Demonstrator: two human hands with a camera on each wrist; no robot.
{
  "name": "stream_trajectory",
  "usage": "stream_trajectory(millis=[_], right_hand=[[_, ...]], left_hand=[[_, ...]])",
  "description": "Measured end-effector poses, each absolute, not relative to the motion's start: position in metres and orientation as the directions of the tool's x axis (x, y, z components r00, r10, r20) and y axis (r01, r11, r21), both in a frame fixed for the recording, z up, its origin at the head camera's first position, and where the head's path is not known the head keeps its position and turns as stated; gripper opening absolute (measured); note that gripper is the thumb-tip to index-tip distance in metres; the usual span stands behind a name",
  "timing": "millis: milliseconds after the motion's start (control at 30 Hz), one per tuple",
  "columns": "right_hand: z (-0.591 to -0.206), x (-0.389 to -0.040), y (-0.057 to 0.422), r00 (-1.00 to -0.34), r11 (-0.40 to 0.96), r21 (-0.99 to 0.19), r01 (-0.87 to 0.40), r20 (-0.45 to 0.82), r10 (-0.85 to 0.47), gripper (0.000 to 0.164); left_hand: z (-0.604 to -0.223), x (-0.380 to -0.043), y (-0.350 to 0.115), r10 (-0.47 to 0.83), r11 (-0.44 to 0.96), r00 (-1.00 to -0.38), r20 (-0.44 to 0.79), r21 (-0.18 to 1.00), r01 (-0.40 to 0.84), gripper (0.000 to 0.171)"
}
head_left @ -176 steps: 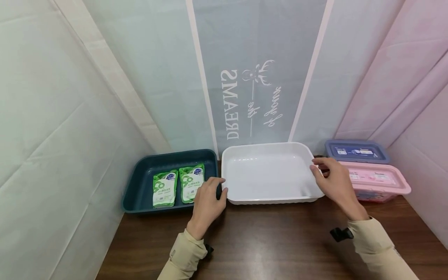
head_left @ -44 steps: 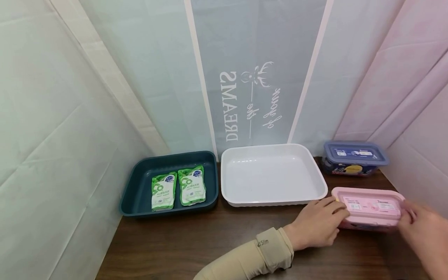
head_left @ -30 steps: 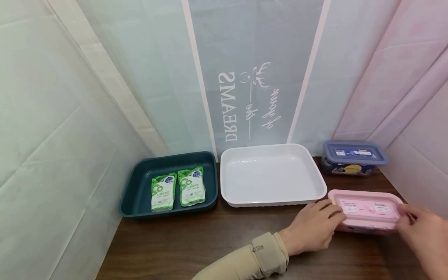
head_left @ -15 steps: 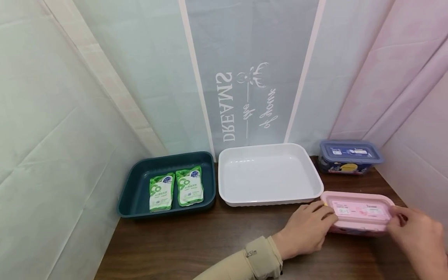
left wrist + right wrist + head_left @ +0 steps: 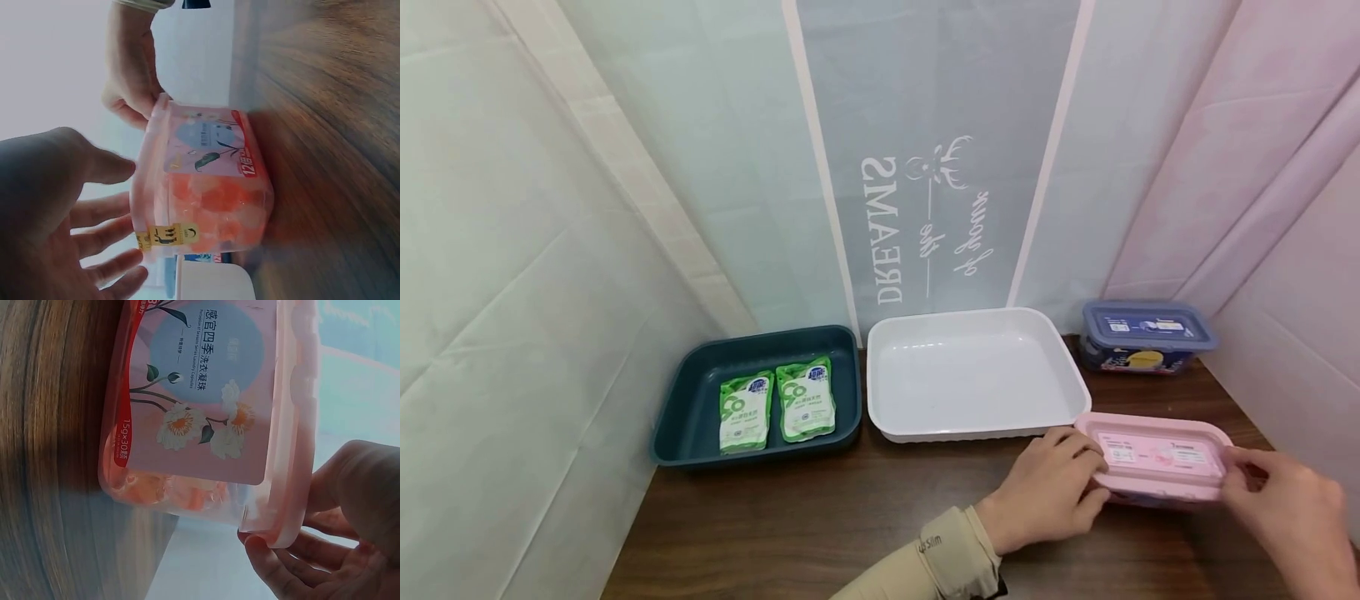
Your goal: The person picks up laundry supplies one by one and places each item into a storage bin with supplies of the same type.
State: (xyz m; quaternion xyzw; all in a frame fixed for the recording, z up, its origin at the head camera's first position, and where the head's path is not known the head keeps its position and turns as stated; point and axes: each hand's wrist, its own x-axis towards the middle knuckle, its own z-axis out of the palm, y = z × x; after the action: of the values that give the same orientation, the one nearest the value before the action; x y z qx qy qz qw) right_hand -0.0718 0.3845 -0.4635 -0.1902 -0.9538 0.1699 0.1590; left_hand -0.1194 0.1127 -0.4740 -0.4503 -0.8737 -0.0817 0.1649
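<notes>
A dark teal tray [image 5: 694, 421] stands at the left of the desk [image 5: 775, 521]; two green-and-white pouches [image 5: 806, 400] lie side by side inside it, where its walls presumably stop them from sliding. A white tray [image 5: 970, 383] stands just right of it. Left hand [image 5: 1048, 492]: the grip holds the left end of the pink laundry-capsule tub [image 5: 1157, 454] between thumb and fingers. The tub is just beside the white tray's near right corner, lid [image 5: 297, 444] on; desk contact cannot be confirmed. A blue lidded tub [image 5: 1150, 333] stands behind. Right hand [image 5: 1288, 508]: the grip pinches the lid's right end. Opposed holds likely keep the tub level.
</notes>
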Motion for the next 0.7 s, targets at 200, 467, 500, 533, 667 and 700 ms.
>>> stream_trajectory(millis=[200, 467, 500, 533, 667, 700], right_hand=[[-0.465, -0.073, 0.379, -0.883, 0.865, -0.406, 0.295, 0.231, 0.409, 0.032], [-0.467, -0.072, 0.374, -0.877, 0.863, -0.425, 0.273, 0.259, 0.405, 0.034], [-0.467, -0.072, 0.374, -0.879, 0.86, -0.43, 0.274, 0.252, 0.406, 0.034], [-0.468, -0.072, 0.374, -0.88, 0.861, -0.431, 0.269, 0.253, 0.402, 0.034], [-0.469, -0.069, 0.376, -0.888, 0.853, -0.459, 0.25, 0.243, 0.391, 0.035], [-0.47, -0.068, 0.377, -0.89, 0.849, -0.469, 0.242, 0.241, 0.387, 0.035]], left_hand=[[-0.479, -0.124, 0.111, 0.64, 0.625, -0.579, 0.505, 0.096, 0.775, 0.012], [-0.487, -0.125, 0.11, 0.481, 0.546, -0.787, 0.386, 0.571, 0.614, 0.045], [-0.487, -0.125, 0.109, 0.463, 0.533, -0.812, 0.356, 0.62, 0.576, 0.048], [-0.487, -0.124, 0.11, 0.446, 0.521, -0.833, 0.327, 0.662, 0.539, 0.05], [-0.487, -0.12, 0.109, 0.399, 0.465, -0.889, 0.226, 0.786, 0.408, 0.053], [-0.486, -0.119, 0.108, 0.39, 0.444, -0.898, 0.202, 0.814, 0.375, 0.052]])
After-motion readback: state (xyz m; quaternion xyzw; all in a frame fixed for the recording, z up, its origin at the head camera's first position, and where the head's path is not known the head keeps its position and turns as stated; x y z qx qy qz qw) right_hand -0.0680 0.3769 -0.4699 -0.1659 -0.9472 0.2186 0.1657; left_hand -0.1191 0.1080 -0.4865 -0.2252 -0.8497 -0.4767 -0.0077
